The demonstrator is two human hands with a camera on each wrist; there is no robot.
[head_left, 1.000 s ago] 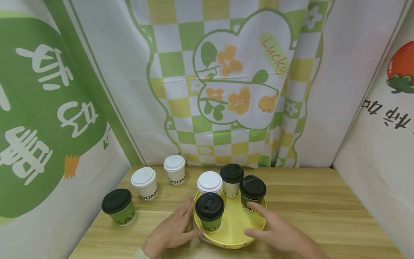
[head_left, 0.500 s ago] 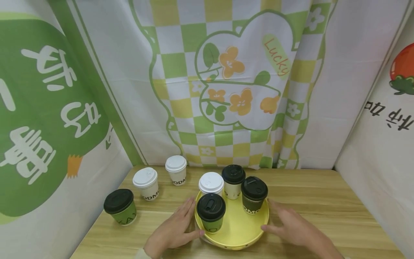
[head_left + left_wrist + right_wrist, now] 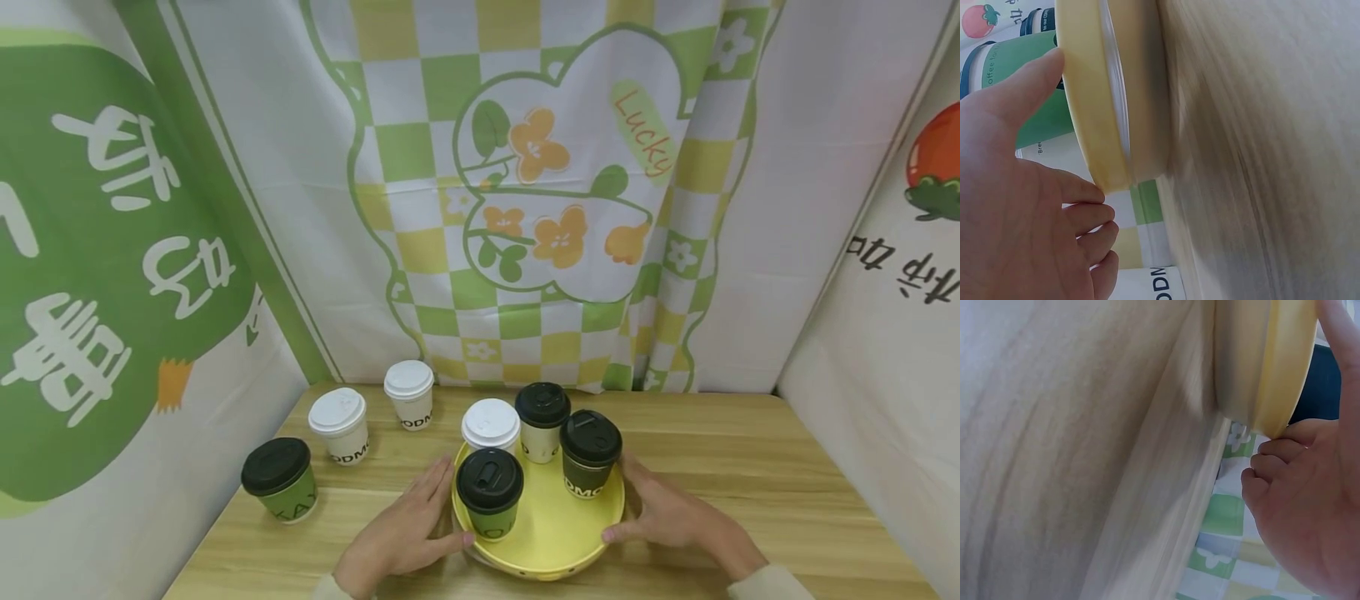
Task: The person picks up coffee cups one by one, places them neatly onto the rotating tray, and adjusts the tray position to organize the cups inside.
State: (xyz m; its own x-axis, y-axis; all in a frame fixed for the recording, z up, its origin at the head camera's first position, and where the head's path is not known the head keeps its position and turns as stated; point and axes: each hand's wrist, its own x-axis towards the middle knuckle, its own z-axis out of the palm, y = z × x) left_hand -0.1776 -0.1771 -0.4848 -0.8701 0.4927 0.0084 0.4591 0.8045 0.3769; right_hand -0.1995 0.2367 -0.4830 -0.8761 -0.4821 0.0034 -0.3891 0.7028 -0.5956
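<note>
In the head view a round yellow tray (image 3: 558, 533) holds several lidded paper cups. On it stand a green cup with a black lid (image 3: 489, 496), a white-lidded cup (image 3: 491, 425), a pale cup with a black lid (image 3: 542, 421) and a dark cup with a black lid (image 3: 590, 454). My left hand (image 3: 408, 525) rests against the tray's left side, thumb and index finger touching the rim (image 3: 1088, 94). On the right side my right hand (image 3: 667, 517) touches the rim with thumb and fingers. Both hands have relaxed fingers spread along the edge.
Left of the tray, three cups stand on the wooden table (image 3: 750, 483): a green one with a black lid (image 3: 281, 479) and two white ones, nearer (image 3: 339, 425) and farther (image 3: 410, 396). A patterned curtain (image 3: 525, 333) hangs behind; cloth walls enclose both sides.
My right hand has moved from over the tray's front right, near the dark cup, outward to its right rim. The left hand has stayed against the left rim; the cups keep their places.
</note>
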